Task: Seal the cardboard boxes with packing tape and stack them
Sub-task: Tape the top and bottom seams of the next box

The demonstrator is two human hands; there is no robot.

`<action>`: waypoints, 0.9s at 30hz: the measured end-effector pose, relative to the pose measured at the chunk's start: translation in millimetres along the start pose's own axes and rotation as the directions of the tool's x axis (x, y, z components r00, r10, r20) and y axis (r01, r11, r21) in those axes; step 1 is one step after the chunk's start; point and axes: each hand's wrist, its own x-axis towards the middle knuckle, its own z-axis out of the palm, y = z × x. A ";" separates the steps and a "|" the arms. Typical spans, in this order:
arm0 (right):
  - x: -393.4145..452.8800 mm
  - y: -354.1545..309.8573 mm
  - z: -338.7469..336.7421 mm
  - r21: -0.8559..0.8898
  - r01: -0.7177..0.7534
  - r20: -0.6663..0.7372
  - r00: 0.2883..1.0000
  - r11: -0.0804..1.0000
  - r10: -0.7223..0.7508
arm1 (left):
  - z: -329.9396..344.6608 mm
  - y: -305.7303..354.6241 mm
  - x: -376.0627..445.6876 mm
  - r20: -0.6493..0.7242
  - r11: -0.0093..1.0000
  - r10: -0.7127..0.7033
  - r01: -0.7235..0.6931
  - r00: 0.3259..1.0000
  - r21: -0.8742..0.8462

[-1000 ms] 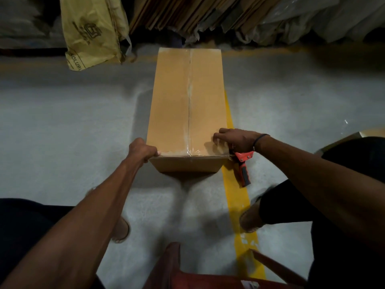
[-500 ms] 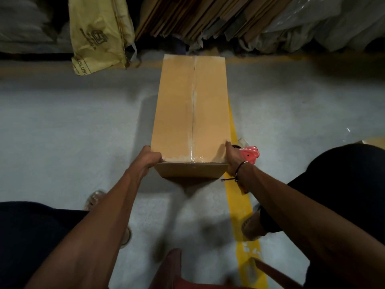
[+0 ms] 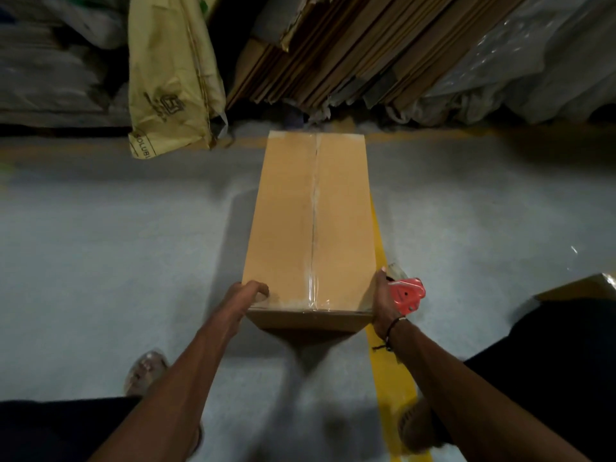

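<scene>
Cardboard meets my curled left fingers [image 3: 258, 290] at the sealed box's [image 3: 310, 228] near left corner; my right hand [image 3: 383, 301] presses its right side, grip hidden. At 3 o'clock lies the red tape dispenser [image 3: 408, 295]. Box rests on the grey floor [image 3: 116, 261], flattened cartons [image 3: 350, 51] at 12.

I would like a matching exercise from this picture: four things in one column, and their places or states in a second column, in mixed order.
Things:
1. box
2. tape dispenser
3. yellow bag
4. left hand

Places or states:
A. leans up at the far left, beside the flat cardboard sheets
B. grips the near left corner of the box
C. lies long on the floor, with clear tape along its middle seam
D. red, in the right hand, against the near right side of the box

Pairs: 1-C, 2-D, 3-A, 4-B
</scene>
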 end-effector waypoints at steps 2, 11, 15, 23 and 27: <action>-22.0 -16.9 2.0 -0.142 0.085 0.073 0.995 0.986 -0.075 | -1.9 4.8 7.0 -0.006 1.000 0.010 -0.010 1.000 -0.009; -41.6 -87.7 24.4 -0.457 0.453 0.362 0.881 0.766 -0.305 | -13.2 54.7 33.4 -0.061 0.890 0.322 -0.279 0.945 0.361; -36.0 -90.9 31.2 -0.597 0.566 0.413 0.824 0.568 -0.388 | -12.1 45.8 22.7 -0.117 0.879 0.263 -0.188 0.958 0.439; -48.9 -121.3 68.6 -0.743 0.669 0.634 0.690 -0.027 -0.349 | -0.2 -14.8 -43.4 -0.094 0.984 -0.061 0.076 0.994 0.162; -92.6 -88.4 75.5 -0.743 0.650 0.654 0.655 -0.159 -0.379 | -22.4 -10.1 -58.3 0.011 0.972 -0.154 0.150 0.988 0.180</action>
